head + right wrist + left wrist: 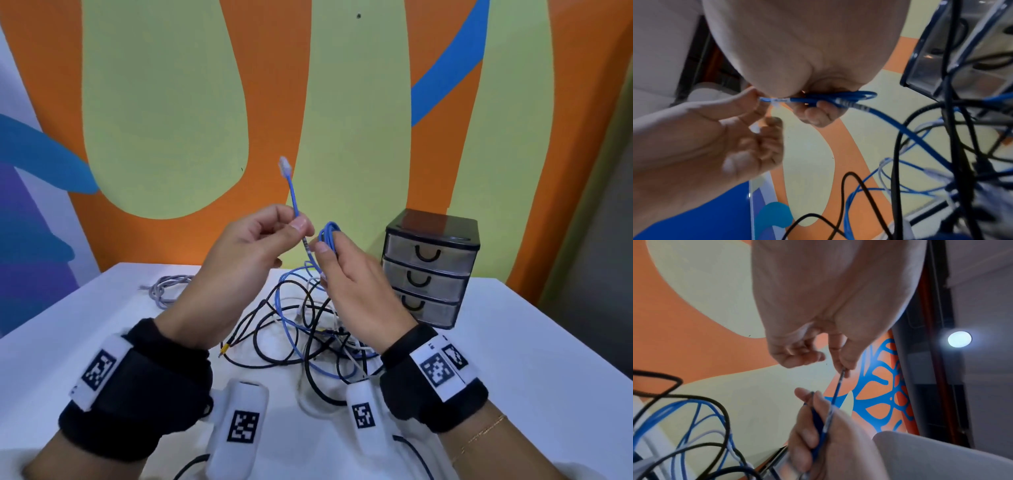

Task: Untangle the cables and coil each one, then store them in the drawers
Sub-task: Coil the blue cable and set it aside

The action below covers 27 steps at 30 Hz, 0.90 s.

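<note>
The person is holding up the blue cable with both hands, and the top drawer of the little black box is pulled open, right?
Not quite. All three drawers of the drawer box are closed, as the head view shows. The rest holds: the left hand pinches the blue cable below its plug, and the right hand holds its loops.

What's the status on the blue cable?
Left hand pinches blue cable below its plug. Right hand grips small loops. Rest trails into tangle. Drawers closed.

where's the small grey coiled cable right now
In the head view the small grey coiled cable lies on the white table at far left, behind the left hand and apart from the tangled cable pile.
</note>
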### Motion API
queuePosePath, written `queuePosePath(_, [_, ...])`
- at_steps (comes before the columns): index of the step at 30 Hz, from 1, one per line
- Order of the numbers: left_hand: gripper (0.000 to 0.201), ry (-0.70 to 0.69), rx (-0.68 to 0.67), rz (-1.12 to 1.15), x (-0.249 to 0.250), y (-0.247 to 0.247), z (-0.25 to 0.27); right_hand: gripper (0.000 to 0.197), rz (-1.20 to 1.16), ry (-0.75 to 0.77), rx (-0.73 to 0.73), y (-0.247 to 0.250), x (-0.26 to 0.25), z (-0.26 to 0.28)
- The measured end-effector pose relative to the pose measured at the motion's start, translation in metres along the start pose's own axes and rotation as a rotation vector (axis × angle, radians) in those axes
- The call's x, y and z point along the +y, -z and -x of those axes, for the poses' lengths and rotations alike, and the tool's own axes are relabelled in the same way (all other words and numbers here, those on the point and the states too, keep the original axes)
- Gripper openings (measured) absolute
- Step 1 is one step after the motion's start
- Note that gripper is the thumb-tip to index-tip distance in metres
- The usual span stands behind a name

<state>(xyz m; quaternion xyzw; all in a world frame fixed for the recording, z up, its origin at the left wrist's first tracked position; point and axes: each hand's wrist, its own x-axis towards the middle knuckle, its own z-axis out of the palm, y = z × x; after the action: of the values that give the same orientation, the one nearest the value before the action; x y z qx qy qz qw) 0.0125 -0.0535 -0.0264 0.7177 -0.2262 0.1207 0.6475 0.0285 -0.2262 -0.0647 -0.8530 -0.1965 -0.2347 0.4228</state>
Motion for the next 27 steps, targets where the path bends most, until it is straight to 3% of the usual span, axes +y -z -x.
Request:
queuePosePath(5, [0.025,0.192,-0.019,0.191,-0.004,-0.011,-0.001,0.035,0.417,0.224,-0.052,-0.001,-0.019,0.005])
queuePosePath(9, [0.023,0.232,0.099,0.287,-0.006,-0.013,0.0,0.039,0.593,0.408,0.011,-0.004,-0.03,0.012])
queuePosePath(13, [0.016,0.351,0.171,0.562,-0.013,-0.013,-0.004,0.04,0.594,0.501,0.112,-0.011,-0.027,0.009])
queuePosePath(16, [0.02,0.314,0.217,0.588,-0.017,-0.012,-0.008,0.044,0.581,0.606,0.156,-0.014,-0.016,0.003])
queuePosePath(18, [0.023,0.246,0.272,0.586,-0.019,-0.01,-0.011,0.039,0.533,0.572,0.206,-0.013,-0.013,0.003])
queuePosePath(20, [0.027,0.174,0.304,0.559,-0.023,-0.009,-0.013,0.024,0.334,0.492,0.271,-0.009,-0.013,0.004])
queuePosePath(22, [0.031,0.12,0.314,0.535,-0.026,-0.009,-0.016,0.033,0.086,0.288,0.255,-0.002,-0.015,0.002])
queuePosePath(25, [0.031,0.072,0.272,0.54,-0.031,-0.01,-0.018,0.055,-0.262,-0.136,0.003,-0.002,-0.005,-0.006])
queuePosePath(27, [0.031,0.057,0.253,0.506,-0.035,-0.013,-0.018,0.048,-0.519,-0.215,-0.122,-0.008,0.005,-0.006])
